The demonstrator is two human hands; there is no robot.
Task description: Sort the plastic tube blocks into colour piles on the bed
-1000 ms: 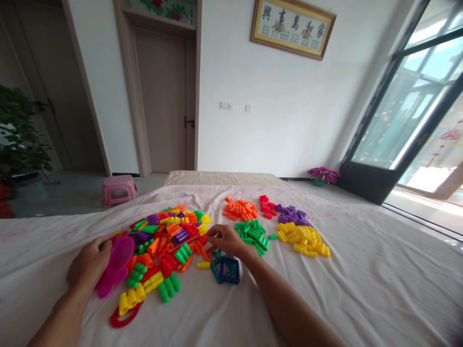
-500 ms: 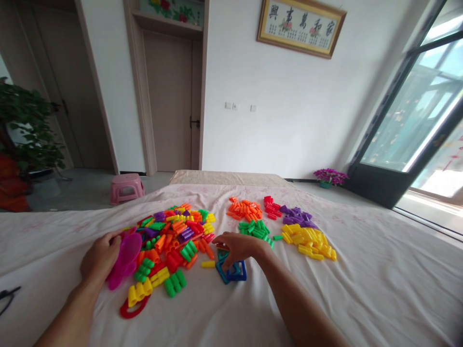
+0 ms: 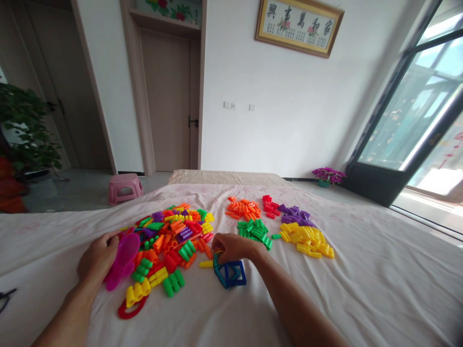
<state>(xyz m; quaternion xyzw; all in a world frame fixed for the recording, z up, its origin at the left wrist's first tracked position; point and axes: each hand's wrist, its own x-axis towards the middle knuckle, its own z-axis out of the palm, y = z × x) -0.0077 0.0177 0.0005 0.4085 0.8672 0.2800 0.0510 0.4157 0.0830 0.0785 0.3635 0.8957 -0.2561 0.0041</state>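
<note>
At the left, my left hand (image 3: 99, 255) grips a magenta plastic piece (image 3: 125, 260) beside a mixed pile of colored pieces (image 3: 173, 238). My right hand (image 3: 231, 247) has its fingers curled down at the top of some blue and teal frame pieces (image 3: 236, 273); what its fingertips hold is hard to make out. A single yellow piece (image 3: 206, 264) lies just left of these frames. Below the mixed pile, a red ring-shaped piece (image 3: 133, 308) lies partly under yellow tubes (image 3: 138, 291).
Sorted heaps of orange (image 3: 244, 208), green (image 3: 255, 231), red (image 3: 270, 206), purple (image 3: 297, 215) and yellow pieces (image 3: 307, 238) lie beyond my right hand on the cloth (image 3: 361, 270). A pink stool (image 3: 125, 188) stands past the cloth at the left.
My right hand's fingers have closed and drawn up at the frames' upper left. The teal frame has turned and shifted slightly. My left hand still holds the magenta piece.
</note>
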